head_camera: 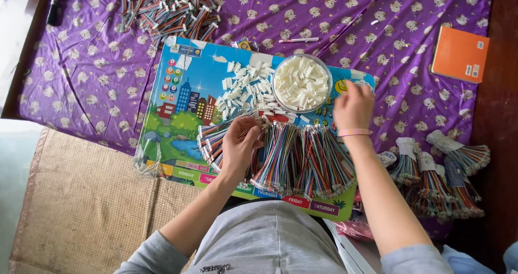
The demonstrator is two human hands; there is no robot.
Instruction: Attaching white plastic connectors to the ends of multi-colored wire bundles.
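Note:
My left hand (pixel 241 143) grips a strip of multicoloured ribbon wire (pixel 216 139) over a colourful picture board (pixel 178 106). My right hand (pixel 353 107) hovers at the right rim of a round clear bowl (pixel 301 83) filled with small white plastic connectors; whether it holds one is hidden. Loose white connectors (pixel 243 93) lie scattered left of the bowl. Several fanned rows of coloured ribbon wires (pixel 302 158) lie on the board between my forearms.
A purple patterned cloth (pixel 81 74) covers the surface. A heap of finished wire pieces (pixel 170 7) lies at the top. Tied wire bundles (pixel 437 174) sit at right, an orange notebook (pixel 459 53) beyond them, a white pen (pixel 298 39) near the bowl, a woven mat (pixel 81 198) at left.

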